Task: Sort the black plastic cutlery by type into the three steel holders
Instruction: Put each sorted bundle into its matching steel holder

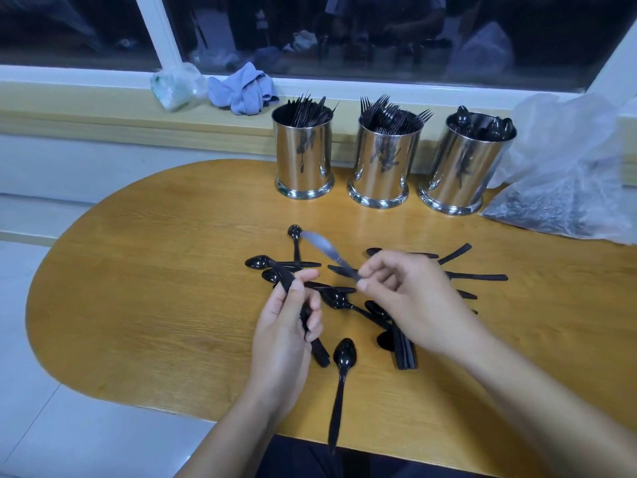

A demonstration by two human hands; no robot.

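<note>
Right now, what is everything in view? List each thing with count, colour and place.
Steel holders: three, shiny, back of table; knives left, forks middle, spoons right.
Loose cutlery: a scattered pile, black, mid-table; exact count unclear.
Table: one, wooden, rounded end.
Plastic bag: one, clear, right of holders.
Cloth: one, blue, on window ledge.
Crumpled plastic: one, clear, beside cloth.
Knife: one, blurred, pinched by right hand.
Left hand: grips a black piece.
Right hand: pinches the knife.
</note>
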